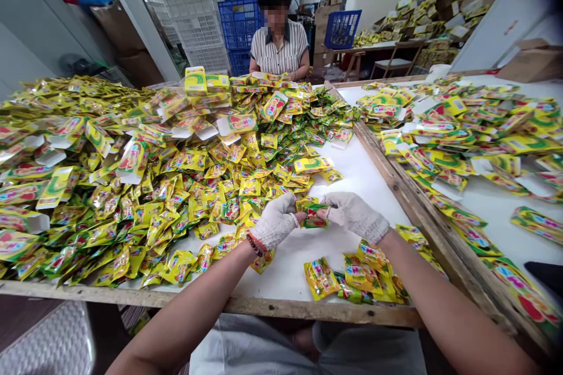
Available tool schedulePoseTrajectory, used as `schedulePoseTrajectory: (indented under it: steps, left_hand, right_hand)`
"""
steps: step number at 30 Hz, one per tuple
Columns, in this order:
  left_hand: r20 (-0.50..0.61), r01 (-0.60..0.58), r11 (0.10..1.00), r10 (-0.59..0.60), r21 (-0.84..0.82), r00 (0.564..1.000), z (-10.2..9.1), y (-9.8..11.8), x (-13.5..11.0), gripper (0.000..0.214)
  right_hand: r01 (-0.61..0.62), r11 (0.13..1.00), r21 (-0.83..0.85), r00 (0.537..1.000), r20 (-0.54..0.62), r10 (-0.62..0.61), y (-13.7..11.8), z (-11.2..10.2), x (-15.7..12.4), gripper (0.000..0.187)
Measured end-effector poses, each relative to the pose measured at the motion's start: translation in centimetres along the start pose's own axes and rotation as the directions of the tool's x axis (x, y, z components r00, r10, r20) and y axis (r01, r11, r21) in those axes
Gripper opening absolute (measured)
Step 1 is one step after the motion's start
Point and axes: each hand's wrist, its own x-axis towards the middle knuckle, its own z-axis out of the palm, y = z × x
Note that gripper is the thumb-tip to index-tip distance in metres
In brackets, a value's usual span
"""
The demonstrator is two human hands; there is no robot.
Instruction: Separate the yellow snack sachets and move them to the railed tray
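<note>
So we're mid-job by the look of it. Our left hand (276,220) and right hand (357,218) both have their fingers clamped on a small bunch of sachets (313,214), one hand at each end, above the white table (373,179). We can't count exactly how many are in that grip (the gloves hide part of it). What's left looks like loads: a huge loose heap (153,220) covers the left side, with open-flapped cartons (134,158) lying on top. A small cluster (361,272) sits by the front edge, apart from the main pile. Past the wooden divider (391,184) there's a second batch of cartons (440,129); we can't tell which are filled, so no firm tally of what's done. A co-worker (280,47) is across from us, behind the heap.
</note>
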Motion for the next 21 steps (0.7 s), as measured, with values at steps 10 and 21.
schedulePoseTrajectory:
  steps: [10, 21]
  left_hand:
    - [-0.084, -0.057, 0.982, 0.074, 0.182, 0.994, -0.4, 0.9, 1.6, 0.026]
    - [-0.038, -0.094, 0.513, 0.241, 0.853, 0.970, 2.1, 4.8, 12.5, 0.025]
  right_hand:
    - [-0.111, 0.748, 0.655, 0.994, 0.073, 0.083, -1.2, 1.2, -0.2, 0.034]
    - [0.081, 0.769, 0.634, 0.852, -0.445, 0.277, 3.6, -5.3, 0.2, 0.034]
